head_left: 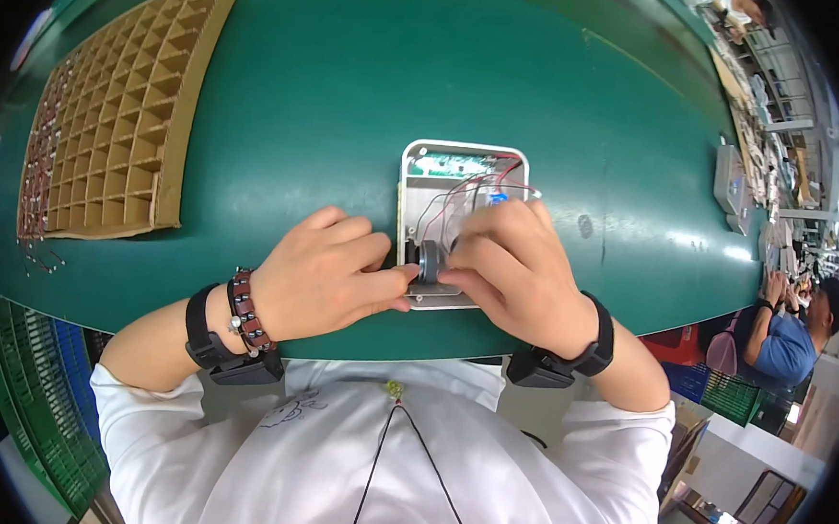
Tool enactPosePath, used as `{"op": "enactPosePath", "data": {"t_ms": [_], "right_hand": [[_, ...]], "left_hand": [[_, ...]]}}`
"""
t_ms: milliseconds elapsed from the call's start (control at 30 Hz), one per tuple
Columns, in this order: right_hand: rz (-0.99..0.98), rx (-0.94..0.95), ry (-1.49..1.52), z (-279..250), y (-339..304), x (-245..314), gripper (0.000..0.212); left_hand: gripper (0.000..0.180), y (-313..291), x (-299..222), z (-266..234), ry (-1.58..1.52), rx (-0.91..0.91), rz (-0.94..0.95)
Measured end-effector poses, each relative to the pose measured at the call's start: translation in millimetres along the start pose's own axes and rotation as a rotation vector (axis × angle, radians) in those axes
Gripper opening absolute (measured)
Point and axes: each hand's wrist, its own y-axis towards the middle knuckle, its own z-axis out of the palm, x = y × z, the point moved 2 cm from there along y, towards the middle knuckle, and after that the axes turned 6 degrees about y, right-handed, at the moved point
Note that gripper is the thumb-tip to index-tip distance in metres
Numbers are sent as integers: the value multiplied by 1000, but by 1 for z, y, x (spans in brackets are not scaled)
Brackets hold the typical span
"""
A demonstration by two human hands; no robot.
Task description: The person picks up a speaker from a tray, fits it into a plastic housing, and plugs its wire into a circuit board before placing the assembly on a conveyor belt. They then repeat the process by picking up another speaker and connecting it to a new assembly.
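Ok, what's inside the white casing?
A green circuit board at the far end, red and black wires, a blue part and a round grey part by the left hand. The right hand hides the lower right inside the white casing.

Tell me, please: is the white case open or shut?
Open: no lid covers the white case, and the green circuit board inside it can be seen.

Green crate [41,402] (gridded), blue-shirted co-worker [787,354]
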Motion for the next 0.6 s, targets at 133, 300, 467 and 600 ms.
{"op": "enactPosePath", "data": {"t_ms": [133,300,467,600], "right_hand": [[-29,-373,-94,-25,-17,0,25],[193,-271,-148,-37,-9,-18,20],[81,-348,-160,-33,-3,-23,21],[-42,-427,-362,-36,5,-9,19]], "left_hand": [[26,6,-5,-14,48,65,50],[21,44,-2,-27,44,-162,-69],[15,71,-1,-16,-23,-241,-170],[13,73,6,-14,-55,-203,-168]]}}
